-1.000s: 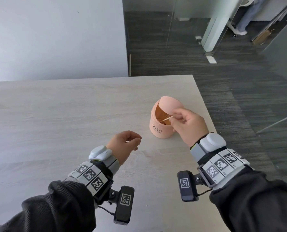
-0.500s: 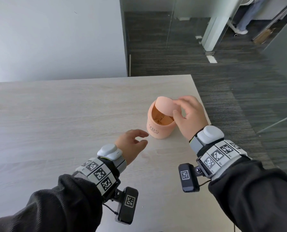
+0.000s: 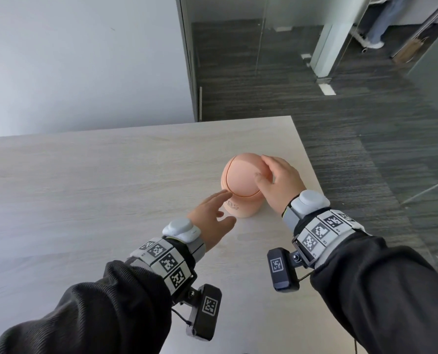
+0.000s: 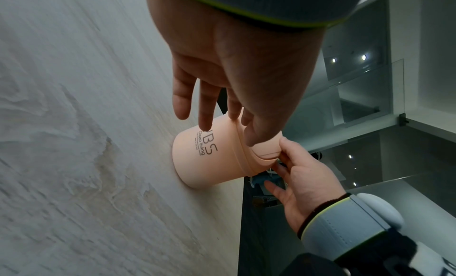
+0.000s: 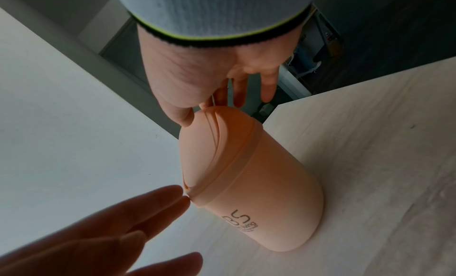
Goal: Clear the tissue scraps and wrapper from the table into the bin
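A peach-coloured bin with a domed swing lid stands near the table's right edge, lid level and closed. My right hand rests on the lid's right side, thumb and fingertips touching the dome, holding nothing. My left hand reaches in from the front left with straight fingers, their tips at the bin's rim. The left wrist view shows the bin with my left fingers against it. In the right wrist view my thumb touches the top of the lid. No tissue scrap or wrapper shows on the table.
The pale wooden table stretches bare to the left and front. Its right edge runs close behind the bin, with dark carpet floor beyond. A grey wall and glass partitions stand behind the table.
The lid has swung from tilted open to closed. My right hand, which held a thin scrap at the opening, now rests empty on the lid. My left hand has reached forward to the bin.
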